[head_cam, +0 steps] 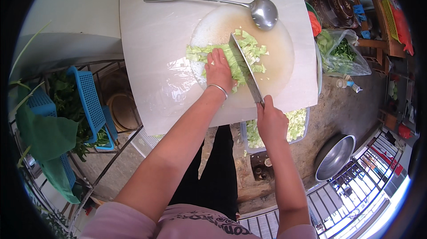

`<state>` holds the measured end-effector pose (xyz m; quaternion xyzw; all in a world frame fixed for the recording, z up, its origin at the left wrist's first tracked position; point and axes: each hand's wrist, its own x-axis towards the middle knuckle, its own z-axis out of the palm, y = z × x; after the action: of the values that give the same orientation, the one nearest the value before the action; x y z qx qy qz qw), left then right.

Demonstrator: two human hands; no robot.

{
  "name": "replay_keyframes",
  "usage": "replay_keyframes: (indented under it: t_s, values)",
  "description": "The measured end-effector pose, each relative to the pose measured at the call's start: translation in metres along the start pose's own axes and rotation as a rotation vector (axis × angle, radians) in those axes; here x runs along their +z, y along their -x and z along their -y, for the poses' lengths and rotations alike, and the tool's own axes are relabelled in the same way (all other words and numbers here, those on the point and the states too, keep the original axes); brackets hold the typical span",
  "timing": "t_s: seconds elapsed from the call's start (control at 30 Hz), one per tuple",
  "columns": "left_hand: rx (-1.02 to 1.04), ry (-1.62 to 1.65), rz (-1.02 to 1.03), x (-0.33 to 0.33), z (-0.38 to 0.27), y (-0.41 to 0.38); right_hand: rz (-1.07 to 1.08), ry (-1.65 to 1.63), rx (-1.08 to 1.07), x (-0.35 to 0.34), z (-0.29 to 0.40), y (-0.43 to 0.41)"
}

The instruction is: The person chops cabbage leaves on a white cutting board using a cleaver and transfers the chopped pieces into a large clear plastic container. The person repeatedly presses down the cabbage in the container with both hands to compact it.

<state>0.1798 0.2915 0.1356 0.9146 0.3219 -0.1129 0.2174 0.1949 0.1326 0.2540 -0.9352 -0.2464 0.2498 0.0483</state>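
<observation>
Light green cabbage leaves point(200, 52), partly cut into small pieces, lie on a round translucent cutting board point(280, 55). My left hand point(218, 70), with a silver bangle at the wrist, presses flat on the leaves, its fingers pointing away from me. A broad-bladed kitchen cleaver point(245, 65) is gripped by its handle in my right hand point(272, 120). Its blade stands on edge among the cabbage, just right of my left hand. Chopped pieces point(255, 50) lie along the blade's right side.
A steel ladle point(265, 13) lies across the board's far edge on the white table point(160, 38). Below the near edge is a plastic tub point(243, 135) of chopped cabbage. A metal basin point(335, 157) stands at right, and blue baskets point(88, 98) sit on a left rack.
</observation>
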Motion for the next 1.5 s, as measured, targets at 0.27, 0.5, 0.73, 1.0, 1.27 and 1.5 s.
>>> replay_keyframes:
  t_s: [0.27, 0.5, 0.73, 1.0, 1.27, 1.5]
  values:
    - [0.01, -0.069, -0.059, 0.012, 0.006, 0.003, 0.036, -0.045, -0.054, 0.023, -0.001, -0.039]
    - [0.04, 0.033, 0.01, 0.003, 0.011, 0.006, -0.147, -0.233, -0.049, 0.084, -0.027, -0.053]
    - [0.074, 0.042, 0.193, -0.039, 0.029, 0.012, -0.145, -0.237, -0.003, 0.021, 0.0, 0.009]
    - [0.264, 0.423, -0.051, -0.019, 0.064, 0.017, 0.043, -0.024, -0.011, 0.002, 0.027, 0.005]
    - [0.326, 0.454, -0.148, -0.008, 0.069, 0.011, 0.165, 0.043, 0.059, 0.014, 0.035, -0.013]
    - [0.357, 0.42, -0.202, -0.003, 0.071, 0.011, 0.171, 0.046, 0.073, 0.018, 0.037, -0.015]
